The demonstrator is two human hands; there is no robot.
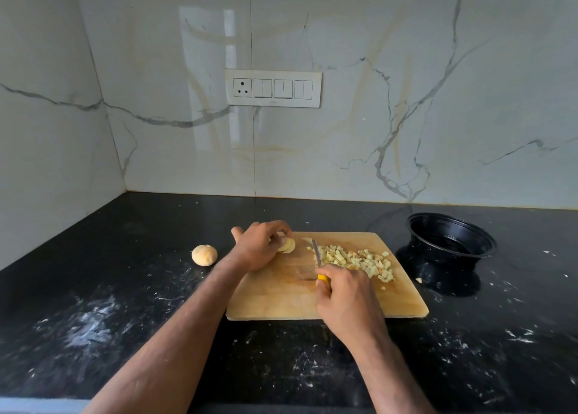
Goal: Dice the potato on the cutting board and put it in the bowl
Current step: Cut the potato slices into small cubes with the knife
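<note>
Left hand (pixel 256 246) pinches pale sliced potato (pixel 287 245), right hand (pixel 345 294) grips yellow-handled knife (pixel 318 257) beside small diced cubes (pixel 356 260) on cutting board (pixel 281 301).

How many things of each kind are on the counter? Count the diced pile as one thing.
Whole potato: 1
Potato slices, held by left hand: 1 stack
Diced pile: 1
Knife: 1
Cutting board: 1
Black bowl: 1
Total: 6

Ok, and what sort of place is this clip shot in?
Most likely a home kitchen corner: a speckled black stone countertop meets glossy white marble-look wall tiles, with a white socket-and-switch plate above. A pale wooden cutting board holds diced potato pieces beside a black plastic bowl.
</note>
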